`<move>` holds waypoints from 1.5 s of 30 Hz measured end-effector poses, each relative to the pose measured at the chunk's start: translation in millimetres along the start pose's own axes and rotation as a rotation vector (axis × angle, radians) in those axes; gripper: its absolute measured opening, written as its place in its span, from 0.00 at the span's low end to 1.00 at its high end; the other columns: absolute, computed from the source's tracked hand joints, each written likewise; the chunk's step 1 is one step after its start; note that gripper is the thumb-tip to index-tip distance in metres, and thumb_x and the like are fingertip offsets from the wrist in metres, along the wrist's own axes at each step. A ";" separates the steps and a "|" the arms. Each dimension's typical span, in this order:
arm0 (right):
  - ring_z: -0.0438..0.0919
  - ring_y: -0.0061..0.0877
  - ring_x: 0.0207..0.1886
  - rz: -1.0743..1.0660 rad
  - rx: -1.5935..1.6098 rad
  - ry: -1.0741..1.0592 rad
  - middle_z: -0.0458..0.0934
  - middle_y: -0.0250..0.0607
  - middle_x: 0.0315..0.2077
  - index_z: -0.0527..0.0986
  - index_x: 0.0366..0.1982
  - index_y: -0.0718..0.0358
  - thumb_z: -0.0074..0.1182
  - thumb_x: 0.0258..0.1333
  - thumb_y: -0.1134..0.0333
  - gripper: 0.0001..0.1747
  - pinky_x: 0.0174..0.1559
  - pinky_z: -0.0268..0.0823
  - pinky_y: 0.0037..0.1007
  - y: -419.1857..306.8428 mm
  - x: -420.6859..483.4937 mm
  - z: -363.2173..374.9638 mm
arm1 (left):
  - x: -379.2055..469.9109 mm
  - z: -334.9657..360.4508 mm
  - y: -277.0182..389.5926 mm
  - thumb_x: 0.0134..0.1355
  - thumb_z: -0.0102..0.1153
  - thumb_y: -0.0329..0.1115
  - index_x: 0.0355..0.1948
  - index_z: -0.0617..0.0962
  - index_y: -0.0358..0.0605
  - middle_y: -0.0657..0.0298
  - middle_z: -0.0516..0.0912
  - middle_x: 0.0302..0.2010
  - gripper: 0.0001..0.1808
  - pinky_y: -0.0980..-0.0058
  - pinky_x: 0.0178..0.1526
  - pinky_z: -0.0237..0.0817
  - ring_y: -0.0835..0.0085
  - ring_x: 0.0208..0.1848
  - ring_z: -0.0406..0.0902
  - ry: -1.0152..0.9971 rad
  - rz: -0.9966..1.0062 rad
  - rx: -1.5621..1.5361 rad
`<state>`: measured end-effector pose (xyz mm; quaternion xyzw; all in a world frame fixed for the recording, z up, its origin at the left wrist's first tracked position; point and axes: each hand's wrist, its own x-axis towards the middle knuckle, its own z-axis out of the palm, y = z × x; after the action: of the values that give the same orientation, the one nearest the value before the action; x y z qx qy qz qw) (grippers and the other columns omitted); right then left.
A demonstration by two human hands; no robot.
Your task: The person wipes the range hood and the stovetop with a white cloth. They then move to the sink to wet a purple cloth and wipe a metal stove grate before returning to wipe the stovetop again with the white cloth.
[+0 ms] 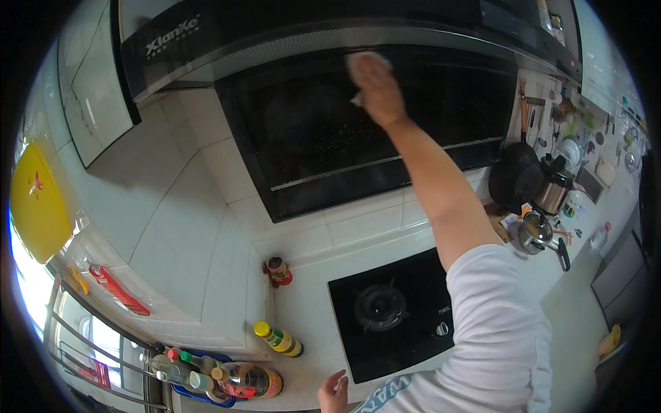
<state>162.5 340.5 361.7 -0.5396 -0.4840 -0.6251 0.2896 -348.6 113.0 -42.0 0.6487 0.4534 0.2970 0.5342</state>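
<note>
My right hand (383, 99) presses a white cloth (355, 63) against the upper part of the black glass panel (304, 113) of a range hood; hand and cloth are blurred. The panel slants above the cooktop and bears light specks and smears around its middle. My left hand (334, 393) is low, at the counter's front edge, near the left front corner of the black gas cooktop (361, 351). Nothing shows in its partly bent fingers. My right arm and white sleeve hide the cooktop's right part. One burner (380, 307) and a knob (442, 329) show.
A yellow-capped bottle (279, 339) and a can (279, 269) stand left on the counter (310, 289). Several bottles fill a blue basket (181, 391). A lidded pot (537, 229), a wok (514, 175) and a pressure cooker (552, 188) stand right. The hood's body (289, 20) overhangs the panel.
</note>
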 end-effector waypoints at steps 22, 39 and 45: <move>0.82 0.33 0.45 1.750 2.172 0.499 0.79 0.40 0.46 0.72 0.53 0.60 0.48 0.68 0.68 0.14 0.40 0.78 0.33 -183.0 147.8 -32.8 | -40.6 -24.9 -14.7 0.66 0.60 0.28 0.50 0.84 0.36 0.64 0.87 0.35 0.13 0.82 0.40 0.69 0.83 0.36 0.77 0.159 -0.013 0.027; 0.83 0.40 0.43 1.451 2.429 -0.013 0.81 0.51 0.41 0.74 0.46 0.72 0.42 0.67 0.76 0.12 0.47 0.79 0.45 -192.4 166.3 -169.6 | -62.5 -15.8 6.1 0.67 0.59 0.25 0.50 0.83 0.33 0.61 0.87 0.41 0.13 0.81 0.43 0.69 0.81 0.40 0.78 0.101 -0.037 -0.026; 0.84 0.41 0.39 1.430 2.314 0.099 0.80 0.53 0.37 0.73 0.41 0.73 0.34 0.69 0.75 0.14 0.40 0.82 0.43 -50.1 116.4 -190.1 | -62.7 27.2 46.1 0.68 0.59 0.30 0.54 0.82 0.38 0.55 0.87 0.45 0.15 0.71 0.51 0.71 0.70 0.48 0.82 -0.032 0.084 0.048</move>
<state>14.2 203.0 467.9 -0.0981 -0.3328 0.4017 0.8475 -338.4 43.9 1.6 0.6844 0.4240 0.2978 0.5129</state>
